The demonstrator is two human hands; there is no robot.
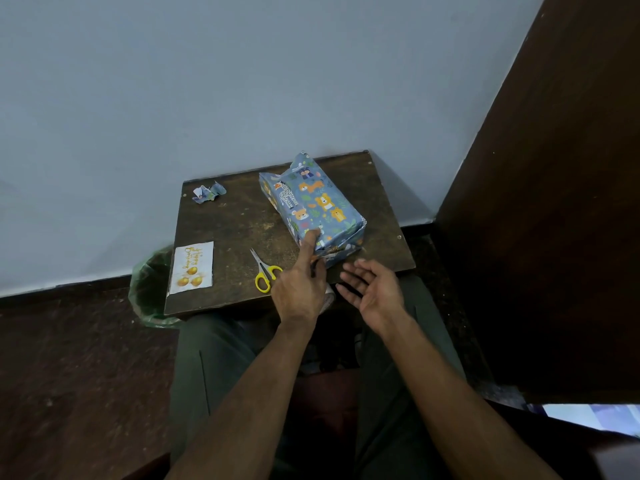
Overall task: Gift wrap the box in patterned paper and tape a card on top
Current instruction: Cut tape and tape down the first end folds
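A box wrapped in blue animal-patterned paper (313,202) lies on the small dark wooden table (239,223), its far end flap standing up loose. My left hand (299,287) presses a finger down on the box's near top edge, with the rest of the fingers against the near end. Just right of it, my right hand (372,289) hovers open, palm up, off the table's front edge and holding nothing. A white birthday card with gold balloons (191,268) lies at the table's front left corner.
Yellow-handled scissors (265,273) lie just left of my left hand. A crumpled paper scrap (207,192) sits at the table's back left. A roll of tape (327,299) peeks out below my left hand. A green-lined bin (149,289) stands left of the table, a wall behind, dark wood at right.
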